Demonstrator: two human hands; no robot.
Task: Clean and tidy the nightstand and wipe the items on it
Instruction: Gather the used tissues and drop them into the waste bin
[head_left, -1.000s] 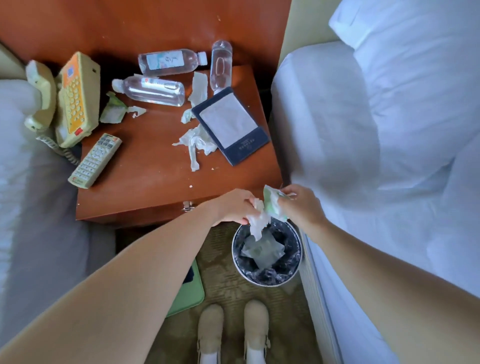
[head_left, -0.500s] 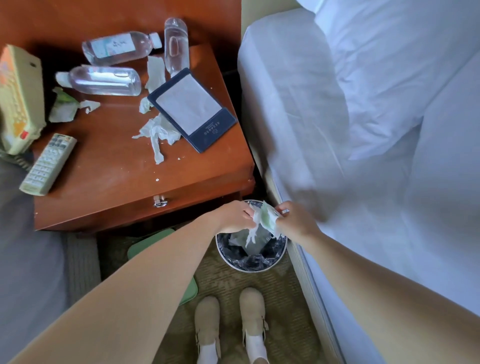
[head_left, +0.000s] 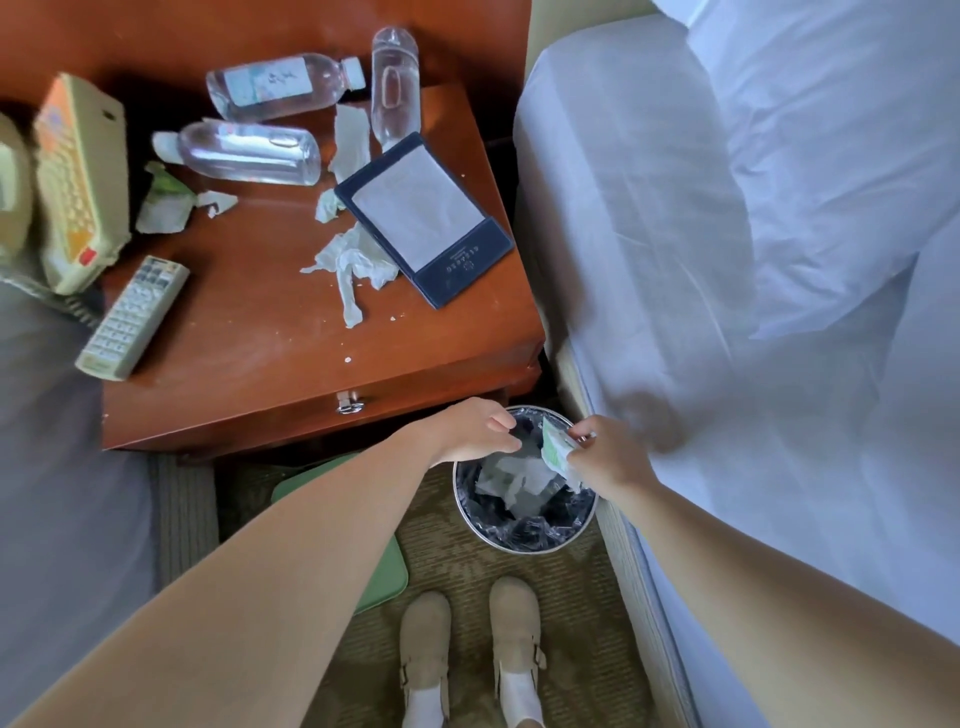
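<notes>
- right hand (head_left: 605, 457) over the right rim of the waste bin (head_left: 470, 512), fingers pinched on a green-and-white wrapper (head_left: 556, 451) that hangs over the bin opening
- left hand (head_left: 475, 431) over the bin's left rim, fingers loosely curled, nothing visible in it; gap between it and the wrapper
- bin on the carpet between the nightstand (head_left: 270, 332) and the bed (head_left: 727, 234), black liner, crumpled white tissue already inside
- nightstand top not tidied: torn tissue scraps (head_left: 353, 265) mid-surface, touching the left edge of a dark blue notepad holder (head_left: 423, 218); another strip (head_left: 350, 140) just above it
- crumpled green-white wrapper (head_left: 163, 202) near the left side, beside the phone (head_left: 78, 182)
- three clear water bottles lying flat at the back: labelled bottle (head_left: 280, 85), second bottle (head_left: 244, 153) in front of it, third bottle (head_left: 395, 83) pointing away, right of both
- remote (head_left: 132, 317) at the left front edge, tilted
- small crumbs scattered on the wood near the front
- person's beige shoes (head_left: 467, 639) on the carpet below the bin, green flat object (head_left: 379, 571) to their left
</notes>
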